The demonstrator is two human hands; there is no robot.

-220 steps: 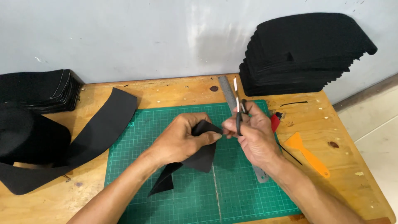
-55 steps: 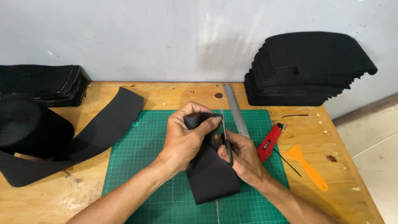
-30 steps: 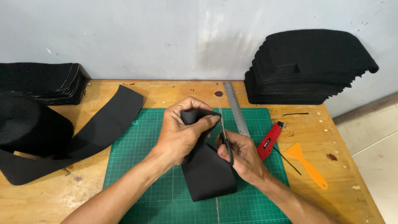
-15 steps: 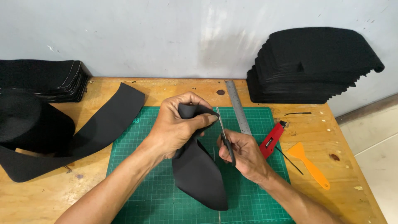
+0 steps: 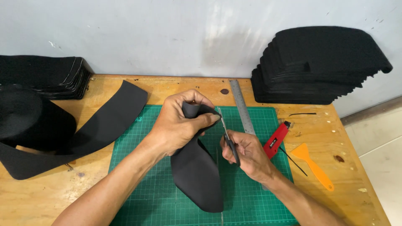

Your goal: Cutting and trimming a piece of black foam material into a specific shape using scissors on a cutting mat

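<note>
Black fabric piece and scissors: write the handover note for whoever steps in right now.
Left hand: grip closed on the upper end of the black fabric piece, held above the green cutting mat; its lower end hangs down to the mat.
Right hand: grip closed on the scissors, blades pointing up at the fabric's top edge by the left fingertips.
Nearby: steel ruler on the mat, red utility knife and orange scraper to the right, stack of cut black pieces at back right, black fabric roll at left.
Done: many pieces stacked.
Left: trimming this piece.
</note>
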